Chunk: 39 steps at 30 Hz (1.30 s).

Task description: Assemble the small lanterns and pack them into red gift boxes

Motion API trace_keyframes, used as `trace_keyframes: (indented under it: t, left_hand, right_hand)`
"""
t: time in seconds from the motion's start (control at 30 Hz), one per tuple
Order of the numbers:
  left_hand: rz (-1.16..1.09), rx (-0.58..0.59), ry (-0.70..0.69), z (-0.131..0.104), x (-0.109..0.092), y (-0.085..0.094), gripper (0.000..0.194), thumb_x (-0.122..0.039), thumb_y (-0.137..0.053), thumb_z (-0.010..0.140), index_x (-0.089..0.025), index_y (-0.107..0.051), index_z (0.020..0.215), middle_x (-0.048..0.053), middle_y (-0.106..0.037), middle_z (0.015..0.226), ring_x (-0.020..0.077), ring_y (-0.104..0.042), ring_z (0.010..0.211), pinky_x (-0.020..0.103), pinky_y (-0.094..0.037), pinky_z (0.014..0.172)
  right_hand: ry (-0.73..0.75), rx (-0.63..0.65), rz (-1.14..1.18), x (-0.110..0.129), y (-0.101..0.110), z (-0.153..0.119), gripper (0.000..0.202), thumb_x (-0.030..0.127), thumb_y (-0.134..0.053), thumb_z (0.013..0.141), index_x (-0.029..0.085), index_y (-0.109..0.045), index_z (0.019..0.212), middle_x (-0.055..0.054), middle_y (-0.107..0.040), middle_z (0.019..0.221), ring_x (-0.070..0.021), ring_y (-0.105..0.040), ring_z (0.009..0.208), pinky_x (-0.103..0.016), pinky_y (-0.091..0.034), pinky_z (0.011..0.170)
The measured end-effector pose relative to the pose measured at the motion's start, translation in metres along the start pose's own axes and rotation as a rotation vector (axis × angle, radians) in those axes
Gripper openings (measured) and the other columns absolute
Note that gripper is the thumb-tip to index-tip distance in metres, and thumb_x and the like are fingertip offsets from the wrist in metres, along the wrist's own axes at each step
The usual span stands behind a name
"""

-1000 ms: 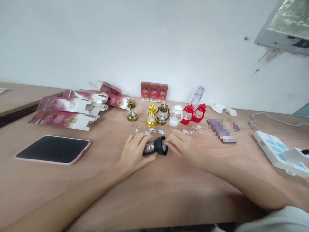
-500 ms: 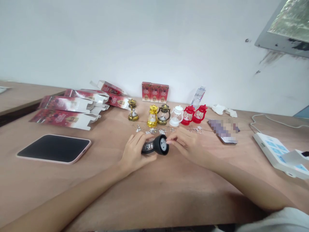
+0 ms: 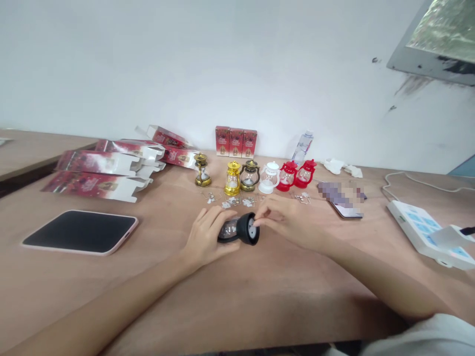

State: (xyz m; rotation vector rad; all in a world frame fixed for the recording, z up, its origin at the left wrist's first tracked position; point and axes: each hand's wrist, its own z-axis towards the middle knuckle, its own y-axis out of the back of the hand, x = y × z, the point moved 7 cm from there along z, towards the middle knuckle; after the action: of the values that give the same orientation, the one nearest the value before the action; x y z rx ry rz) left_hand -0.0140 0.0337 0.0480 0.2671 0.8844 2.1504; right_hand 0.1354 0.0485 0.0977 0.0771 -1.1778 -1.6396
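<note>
My left hand (image 3: 208, 234) is wrapped round a small black lantern (image 3: 246, 229), which lies on its side with its base turned to the right. A pale round disc (image 3: 253, 228) shows inside the black rim of that base. My right hand (image 3: 284, 220) is closed in a pinch, its fingertips at the disc; what they pinch, if anything, is too small to make out. Behind the hands stand a gold lantern (image 3: 232, 179), two bronze ones, a white lantern (image 3: 269, 178) and two red lanterns (image 3: 287, 176). Small metal and white pieces (image 3: 248, 201) lie in front of them.
Flattened red boxes (image 3: 97, 163) are piled at the left, above a phone (image 3: 81, 232). Three upright red boxes (image 3: 236, 142) and a leaning bottle (image 3: 303, 147) are by the wall. At the right are a second phone (image 3: 347, 211), crumpled tissue (image 3: 334, 165) and a white power strip (image 3: 426, 232).
My right fingertips have moved closer in against the disc in the lantern's base. The lantern stays in my left hand, and the whole view has shifted slightly.
</note>
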Motion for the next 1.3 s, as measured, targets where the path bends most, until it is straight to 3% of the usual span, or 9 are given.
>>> trace_keyframes:
  t: [0.1,0.2,0.67,0.97,1.07,1.13,1.23,1.3]
  left_hand:
    - [0.017,0.005,-0.043,0.0,-0.003,0.0,0.034,-0.034,-0.062,0.076,-0.016,-0.053,0.104,0.008,-0.066,0.09,0.0203,-0.061,0.077,0.031,-0.039,0.068]
    - [0.038,0.002,-0.071,-0.002,-0.004,0.0,0.037,-0.035,-0.063,0.076,-0.015,-0.053,0.104,0.008,-0.066,0.089,0.0203,-0.061,0.077,0.03,-0.039,0.067]
    - [0.037,-0.033,-0.125,-0.003,-0.006,0.002,0.042,-0.042,-0.065,0.078,-0.014,-0.051,0.106,0.009,-0.064,0.089,0.0212,-0.06,0.08,0.031,-0.039,0.068]
    - [-0.013,0.004,-0.036,-0.002,-0.001,-0.002,0.039,-0.036,-0.067,0.075,-0.015,-0.054,0.105,0.008,-0.066,0.094,0.0213,-0.061,0.084,0.032,-0.04,0.071]
    - [-0.092,0.008,0.086,0.001,0.005,-0.001,0.038,-0.032,-0.067,0.076,-0.017,-0.054,0.108,0.007,-0.066,0.1,0.0218,-0.059,0.09,0.032,-0.04,0.076]
    - [-0.115,0.003,0.189,0.003,0.013,0.001,0.04,-0.032,-0.067,0.075,-0.019,-0.055,0.11,0.006,-0.066,0.1,0.0225,-0.058,0.091,0.033,-0.04,0.077]
    - [-0.147,-0.027,0.35,0.001,0.027,0.001,0.041,-0.03,-0.07,0.072,-0.021,-0.057,0.111,0.004,-0.066,0.1,0.0235,-0.056,0.093,0.035,-0.042,0.079]
    - [-0.236,-0.065,0.464,-0.003,0.037,-0.003,0.045,-0.03,-0.072,0.069,-0.022,-0.058,0.111,0.005,-0.064,0.101,0.0241,-0.056,0.095,0.036,-0.045,0.08]
  right_hand:
    - [-0.189,0.045,0.183,-0.011,0.0,0.002,0.019,0.02,-0.078,0.07,0.017,-0.059,0.074,0.001,-0.064,0.074,-0.0125,-0.061,0.07,-0.023,-0.049,0.065]
    - [-0.246,0.106,0.296,-0.015,-0.008,0.001,0.016,0.019,-0.076,0.071,0.017,-0.06,0.072,0.001,-0.065,0.074,-0.0129,-0.062,0.072,-0.023,-0.05,0.067]
    - [-0.18,0.095,0.396,-0.016,-0.012,0.0,0.011,0.022,-0.073,0.073,0.017,-0.065,0.067,0.0,-0.064,0.072,-0.0136,-0.062,0.072,-0.025,-0.049,0.068]
    - [-0.211,0.139,0.326,-0.013,-0.007,0.002,0.012,0.025,-0.071,0.077,0.016,-0.065,0.07,-0.002,-0.067,0.076,-0.0143,-0.062,0.075,-0.025,-0.048,0.07]
    - [-0.256,0.196,0.148,-0.012,0.004,0.005,0.017,0.031,-0.063,0.084,0.016,-0.066,0.076,-0.002,-0.069,0.079,-0.0139,-0.063,0.074,-0.024,-0.046,0.067]
    - [-0.322,0.253,-0.138,-0.015,0.011,0.005,0.018,0.03,-0.057,0.088,0.017,-0.066,0.08,-0.004,-0.07,0.08,-0.0151,-0.064,0.074,-0.024,-0.043,0.063]
    - [-0.43,0.439,-0.63,-0.026,0.013,-0.002,0.022,0.026,-0.052,0.088,0.016,-0.067,0.075,-0.008,-0.068,0.074,-0.0202,-0.064,0.069,-0.026,-0.036,0.056]
    - [-0.437,0.575,-0.801,-0.033,0.006,-0.01,0.026,0.025,-0.051,0.087,0.014,-0.067,0.07,-0.011,-0.067,0.068,-0.023,-0.064,0.065,-0.027,-0.033,0.053]
